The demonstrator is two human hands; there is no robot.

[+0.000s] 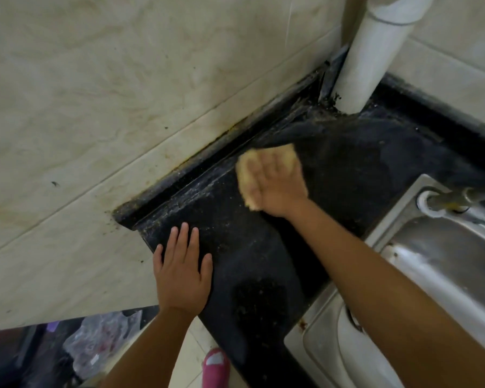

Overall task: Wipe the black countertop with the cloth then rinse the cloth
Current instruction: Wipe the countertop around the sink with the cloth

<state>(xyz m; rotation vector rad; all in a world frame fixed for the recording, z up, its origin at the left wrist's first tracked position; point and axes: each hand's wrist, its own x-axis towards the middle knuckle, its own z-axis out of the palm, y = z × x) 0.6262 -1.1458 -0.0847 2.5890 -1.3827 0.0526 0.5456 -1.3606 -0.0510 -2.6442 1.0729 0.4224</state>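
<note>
**Colours at the counter**

My cloth (266,169) is pale yellow against the black countertop (252,247), which is flecked with pale specks. The wall tiles (123,93) are cream with faint brownish veining. The pipe (373,51) is white, the sink (445,261) silvery steel, my shoe (216,368) pink.

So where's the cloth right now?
In the head view, the yellow cloth lies under the right hand on the black countertop, near the back wall, left of the sink.
</note>
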